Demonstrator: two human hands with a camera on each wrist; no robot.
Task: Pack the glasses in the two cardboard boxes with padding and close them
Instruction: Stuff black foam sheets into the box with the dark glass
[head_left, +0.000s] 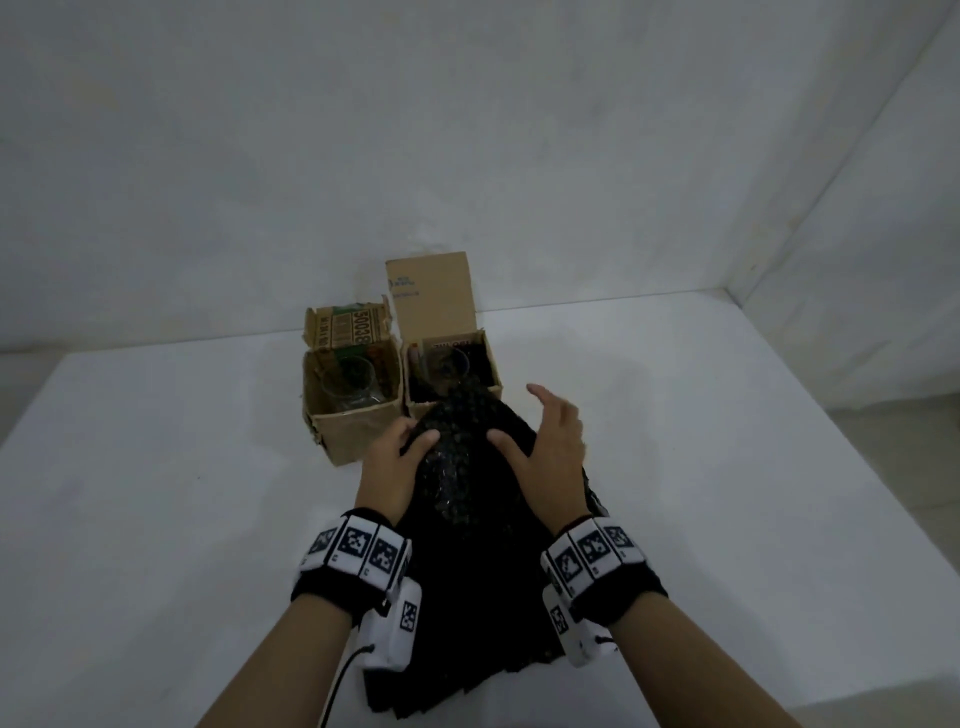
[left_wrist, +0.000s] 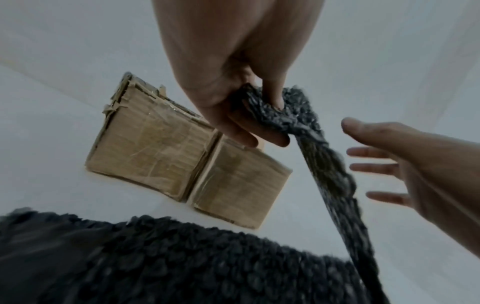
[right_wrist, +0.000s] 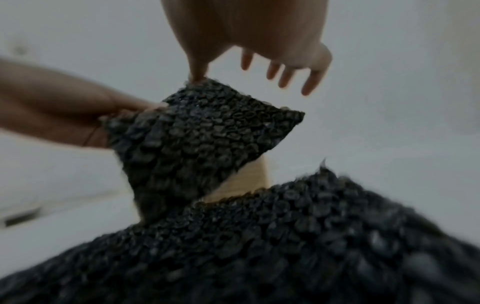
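Two open cardboard boxes stand side by side at the back of the white table. The left box (head_left: 358, 431) (left_wrist: 150, 142) holds a clear glass (head_left: 349, 387). The right box (head_left: 491, 371) (left_wrist: 239, 185) has its lid flap up and a glass (head_left: 453, 361) inside. A sheet of black bubble wrap (head_left: 467, 499) (left_wrist: 275, 115) (right_wrist: 202, 133) rises from the table in front of the right box. My left hand (head_left: 408, 439) (left_wrist: 241, 115) grips its raised top edge. My right hand (head_left: 543, 436) (right_wrist: 259, 67) has its fingers spread, with only the thumb touching the wrap.
The white table (head_left: 727, 467) runs into a white wall behind the boxes and a second wall on the right. More black bubble wrap lies flat near the front edge (head_left: 457, 649), under my wrists. The table's right edge drops off at the far right.
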